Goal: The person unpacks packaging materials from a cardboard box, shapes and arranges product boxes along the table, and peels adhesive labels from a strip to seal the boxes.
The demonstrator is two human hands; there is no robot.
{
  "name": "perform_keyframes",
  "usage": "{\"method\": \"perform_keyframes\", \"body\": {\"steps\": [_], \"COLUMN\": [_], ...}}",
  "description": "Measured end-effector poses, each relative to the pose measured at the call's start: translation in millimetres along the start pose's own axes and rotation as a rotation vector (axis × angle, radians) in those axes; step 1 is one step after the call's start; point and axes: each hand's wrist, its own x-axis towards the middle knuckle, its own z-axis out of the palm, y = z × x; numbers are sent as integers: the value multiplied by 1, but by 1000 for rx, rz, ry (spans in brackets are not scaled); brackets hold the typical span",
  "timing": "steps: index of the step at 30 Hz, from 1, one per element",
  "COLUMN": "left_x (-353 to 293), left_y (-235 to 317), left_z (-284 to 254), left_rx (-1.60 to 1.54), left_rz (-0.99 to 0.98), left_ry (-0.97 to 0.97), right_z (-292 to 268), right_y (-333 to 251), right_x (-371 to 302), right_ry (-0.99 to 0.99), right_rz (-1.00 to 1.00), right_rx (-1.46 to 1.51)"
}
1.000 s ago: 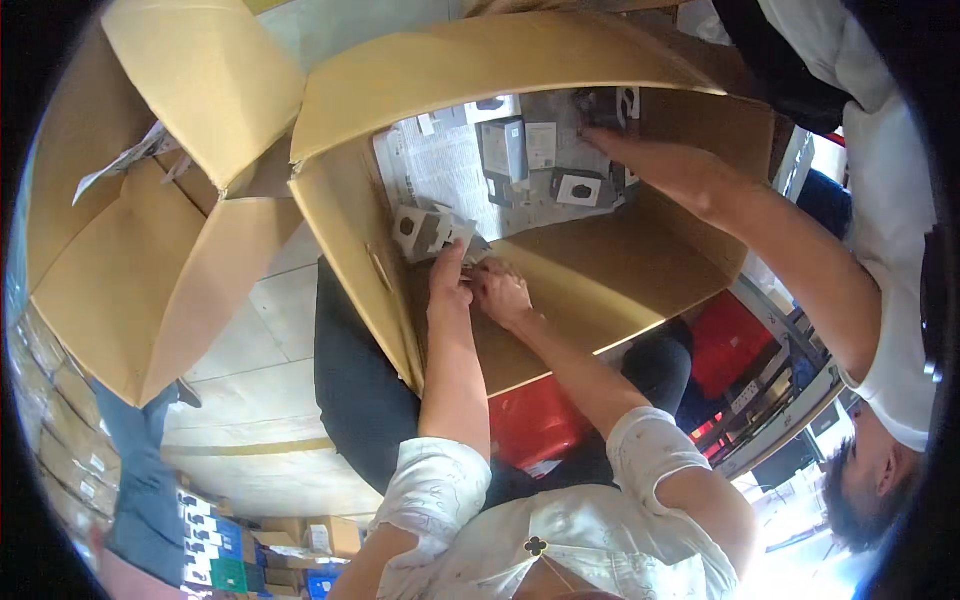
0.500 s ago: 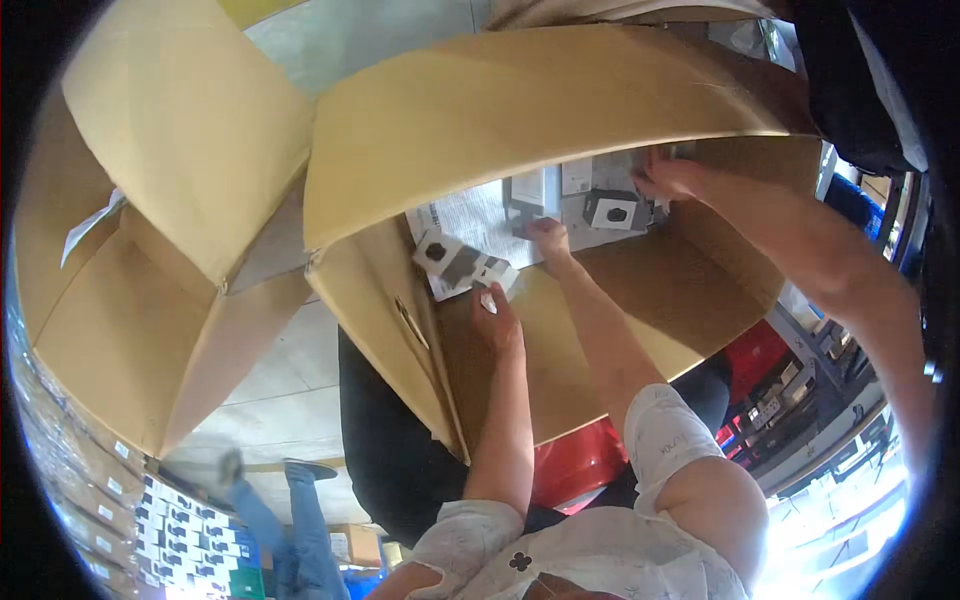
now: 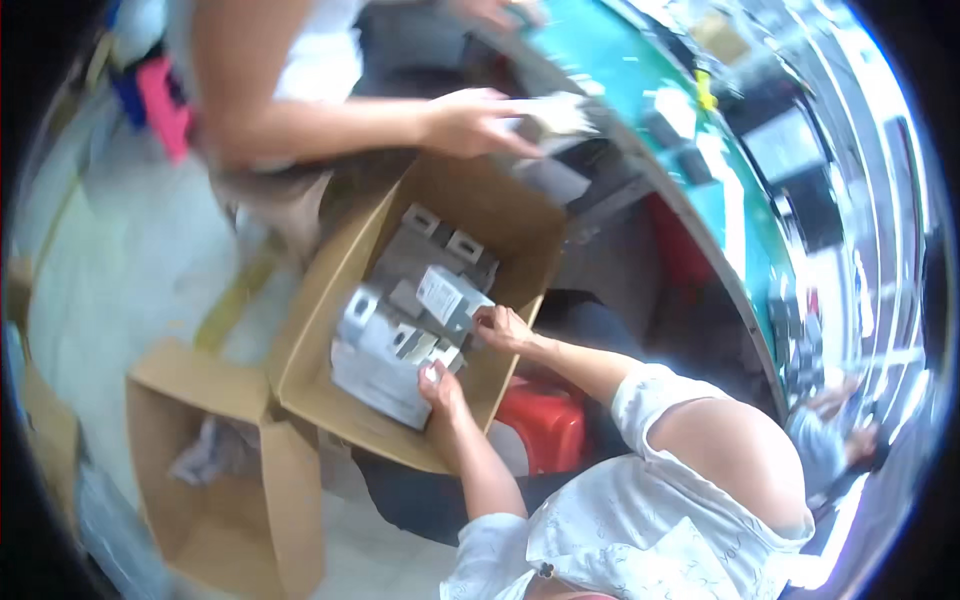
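Inside a brown cardboard carton [image 3: 300, 370] lie several small grey and white boxes [image 3: 385, 262]. My left hand [image 3: 440, 390] is closed on a small grey-and-white box [image 3: 436, 354] near the carton's close side. Beside it my right hand [image 3: 503, 328] has its fingers closed at the end of another small box [image 3: 446, 296], which has a white printed side. A larger pale box or block of boxes [image 3: 378, 385] sits under and left of my left hand. Motion blur hides the fine detail.
A second, open carton [image 3: 290, 500] stands at the lower left with crumpled wrapping inside. Across the carton, a co-worker's hand [image 3: 475, 122] holds white items [image 3: 562, 116]. A green-topped workbench [image 3: 600, 45] runs along the right. A red stool [image 3: 545, 420] is below.
The view has swung round, bringing the workbench and a standing co-worker into sight. My right hand is now at a box with a printed side. My left hand still holds a small box.
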Motion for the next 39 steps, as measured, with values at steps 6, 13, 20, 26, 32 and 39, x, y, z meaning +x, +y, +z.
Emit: {"method": "perform_keyframes", "body": {"steps": [6,13,20,26,32,39], "left_x": [-81,-245,-238,-202,-204,-175], "left_y": [170,381,488,540,550,542], "left_z": [-90,-90,5,154,271,301], "left_rx": [73,135,155,464,740,436], "left_rz": [462,733,1240,1685,1336,1544], "left_ry": [-251,-609,-480,-77,16,-169], "right_z": [-190,-441,-576,-615,-616,-566], "right_y": [-58,2,79,123,185,177], "right_x": [-166,-335,-242,-170,-120,-118], "right_ry": [250,419,-32,-141,189,563], "right_rz": [-333,-193,-203,-26,-55,-248], "right_rx": [180,-236,-477,-786,-491,-272]}}
